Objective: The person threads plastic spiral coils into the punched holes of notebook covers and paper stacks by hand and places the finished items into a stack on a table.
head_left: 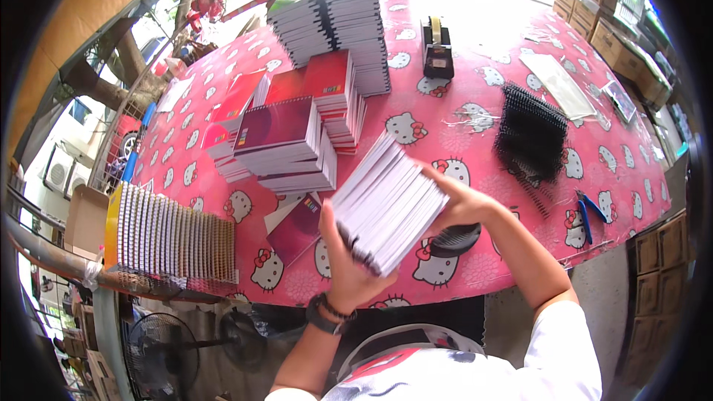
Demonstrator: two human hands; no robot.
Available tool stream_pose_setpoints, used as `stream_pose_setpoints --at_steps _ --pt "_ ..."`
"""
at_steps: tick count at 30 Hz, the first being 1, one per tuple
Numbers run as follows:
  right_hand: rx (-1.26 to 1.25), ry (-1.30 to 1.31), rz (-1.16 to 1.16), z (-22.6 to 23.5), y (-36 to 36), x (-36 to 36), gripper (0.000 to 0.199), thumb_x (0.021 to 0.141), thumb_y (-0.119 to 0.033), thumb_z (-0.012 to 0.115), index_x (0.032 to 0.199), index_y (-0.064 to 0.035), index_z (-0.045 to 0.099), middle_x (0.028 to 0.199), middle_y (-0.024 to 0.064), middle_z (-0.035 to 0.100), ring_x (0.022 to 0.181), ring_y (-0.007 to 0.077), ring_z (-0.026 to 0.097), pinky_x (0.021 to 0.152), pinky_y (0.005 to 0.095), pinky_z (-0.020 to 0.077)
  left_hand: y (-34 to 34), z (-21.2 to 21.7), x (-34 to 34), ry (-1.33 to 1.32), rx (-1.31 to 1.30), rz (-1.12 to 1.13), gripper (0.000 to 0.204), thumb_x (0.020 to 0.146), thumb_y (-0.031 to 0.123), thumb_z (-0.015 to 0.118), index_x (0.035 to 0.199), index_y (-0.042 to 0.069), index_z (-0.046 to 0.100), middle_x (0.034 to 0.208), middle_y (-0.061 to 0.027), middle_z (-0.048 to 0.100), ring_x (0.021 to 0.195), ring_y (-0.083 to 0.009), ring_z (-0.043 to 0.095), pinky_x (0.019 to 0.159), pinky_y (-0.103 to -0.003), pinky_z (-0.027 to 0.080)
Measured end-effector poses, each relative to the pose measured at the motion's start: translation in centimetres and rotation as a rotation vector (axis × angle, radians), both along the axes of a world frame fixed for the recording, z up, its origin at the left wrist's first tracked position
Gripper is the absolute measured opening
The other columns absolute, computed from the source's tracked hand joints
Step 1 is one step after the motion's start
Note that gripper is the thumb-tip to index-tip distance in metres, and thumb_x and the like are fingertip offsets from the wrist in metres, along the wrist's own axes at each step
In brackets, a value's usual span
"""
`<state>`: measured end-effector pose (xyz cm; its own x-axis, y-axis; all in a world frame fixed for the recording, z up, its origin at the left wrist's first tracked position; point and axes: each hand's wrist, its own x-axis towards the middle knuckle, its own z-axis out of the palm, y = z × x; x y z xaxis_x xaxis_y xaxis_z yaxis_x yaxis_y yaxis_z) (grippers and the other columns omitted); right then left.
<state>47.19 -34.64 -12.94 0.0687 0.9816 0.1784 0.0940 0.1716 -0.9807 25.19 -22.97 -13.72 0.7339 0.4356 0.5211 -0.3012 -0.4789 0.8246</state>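
Between my two hands is a thick stack of notebooks (390, 204), tilted above the near edge of the table, with its white page edges facing up. My left hand (347, 271) grips the lower left end, where dark binding bits show. My right hand (466, 202) closes around the far right side. Some fingers of both hands are hidden behind the stack. Under the right hand lies a dark oval object (455, 240), partly covered. Left of the stack, a purple cover (298, 229) lies flat on the table.
Red and purple notebooks (278, 130) stand in piles, with tall spiral-bound stacks (356, 30) behind. A row of spiral notebooks (174, 234) sits at left. Rightward are a tape dispenser (438, 52), black binding coils (529, 134), blue-handled pliers (587, 219) and plastic sheets (557, 85).
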Motion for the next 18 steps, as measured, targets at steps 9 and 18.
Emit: stream_pose_setpoints --at_steps 9,18 --pt "0.255 0.268 -0.514 2.6 -0.3 12.7 0.096 0.058 0.004 0.079 0.141 -0.005 0.032 0.127 0.0045 0.05 0.12 0.017 0.045 0.104 0.0321 0.0359 6.4 5.8 22.9 -0.044 -0.17 -0.485 0.134 0.051 -0.011 0.072 0.148 0.015 -0.017 0.15 -0.0162 0.016 0.134 -0.0273 0.029 0.106 -0.036 0.032" --pt "0.03 0.037 -0.655 -2.1 3.6 18.4 0.086 0.063 -0.006 0.082 0.133 -0.0001 0.032 0.124 0.0131 0.049 0.118 0.0193 0.046 0.103 0.0313 0.0354 10.5 -1.6 31.4 0.167 -0.477 -0.288 0.125 0.057 -0.006 0.066 0.148 0.011 -0.018 0.151 -0.02 0.018 0.129 -0.0287 0.036 0.091 -0.033 0.047"
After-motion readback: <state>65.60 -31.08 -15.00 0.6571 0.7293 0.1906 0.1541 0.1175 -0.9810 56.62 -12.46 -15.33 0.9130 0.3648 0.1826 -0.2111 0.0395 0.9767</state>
